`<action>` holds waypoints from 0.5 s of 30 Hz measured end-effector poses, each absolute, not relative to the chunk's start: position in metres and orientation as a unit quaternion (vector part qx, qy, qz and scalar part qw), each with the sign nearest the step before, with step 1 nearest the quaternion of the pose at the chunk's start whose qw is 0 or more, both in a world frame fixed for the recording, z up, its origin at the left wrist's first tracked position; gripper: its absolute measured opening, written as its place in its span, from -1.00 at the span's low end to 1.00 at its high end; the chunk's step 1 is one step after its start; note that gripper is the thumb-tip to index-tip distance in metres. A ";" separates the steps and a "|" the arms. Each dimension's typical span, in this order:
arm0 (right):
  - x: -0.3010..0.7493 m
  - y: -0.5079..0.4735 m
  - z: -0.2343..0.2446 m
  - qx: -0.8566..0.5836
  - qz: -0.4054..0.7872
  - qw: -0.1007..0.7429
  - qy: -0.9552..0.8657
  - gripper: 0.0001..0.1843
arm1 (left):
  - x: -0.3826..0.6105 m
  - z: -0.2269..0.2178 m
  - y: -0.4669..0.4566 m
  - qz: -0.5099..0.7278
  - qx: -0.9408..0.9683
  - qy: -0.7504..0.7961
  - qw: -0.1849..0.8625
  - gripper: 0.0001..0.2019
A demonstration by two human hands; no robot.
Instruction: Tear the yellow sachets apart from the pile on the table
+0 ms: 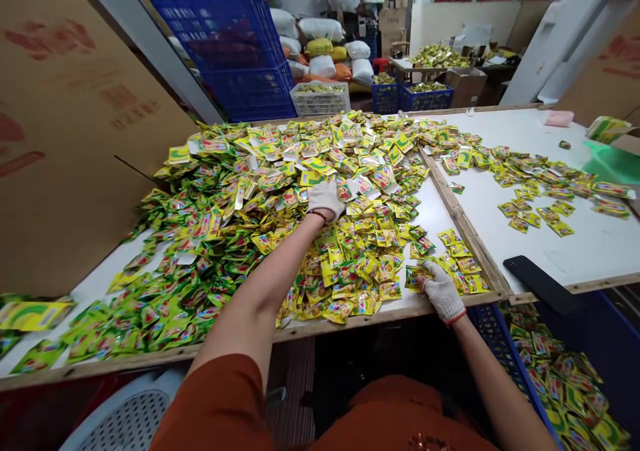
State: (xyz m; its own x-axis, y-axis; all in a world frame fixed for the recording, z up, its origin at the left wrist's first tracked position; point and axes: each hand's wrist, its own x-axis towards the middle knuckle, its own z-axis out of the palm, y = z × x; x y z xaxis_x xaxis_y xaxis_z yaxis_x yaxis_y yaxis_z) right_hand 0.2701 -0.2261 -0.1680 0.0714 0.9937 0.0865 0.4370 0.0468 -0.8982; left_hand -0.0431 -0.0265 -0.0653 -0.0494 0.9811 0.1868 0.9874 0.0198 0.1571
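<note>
While the gloved left hand (325, 201) rests on the heap of packets (350, 258), the gloved right hand (443, 294) works near the table's front edge.

The hands are well apart. The left lies amid the flat yellow-and-white packs (320, 166) on top; its fingertips are hard to make out, so I cannot tell whether it grips anything. The right touches a small packet (414, 278) on the white tabletop (433, 214), its hold unclear, just beside a loose cluster of yellow packets (463, 261) against the wooden divider (455, 218). The step in hand looks like picking through the packets; the next move seems to call for a sure pinch on single packets without dragging their neighbours.
</note>
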 end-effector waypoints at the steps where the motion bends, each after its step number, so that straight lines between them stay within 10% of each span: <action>1: 0.271 -0.227 -0.167 -0.606 0.343 0.411 -0.589 -0.63 | -0.040 -0.065 -0.038 -0.137 -0.690 -0.710 0.025 -0.41; 15: 0.247 -0.232 -0.127 -0.619 0.306 0.477 -0.544 -0.43 | 0.058 -0.107 -0.226 -0.100 -0.815 -0.568 -0.059 -0.56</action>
State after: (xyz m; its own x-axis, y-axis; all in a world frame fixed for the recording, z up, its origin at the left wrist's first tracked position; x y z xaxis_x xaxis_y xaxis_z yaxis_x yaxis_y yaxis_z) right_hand 0.2475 -0.2321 -0.1270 0.2219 0.9649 0.1401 0.3811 0.0464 -0.9234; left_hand 0.0579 -0.2259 -0.1066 0.3354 0.9372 0.0956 0.9138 -0.3483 0.2087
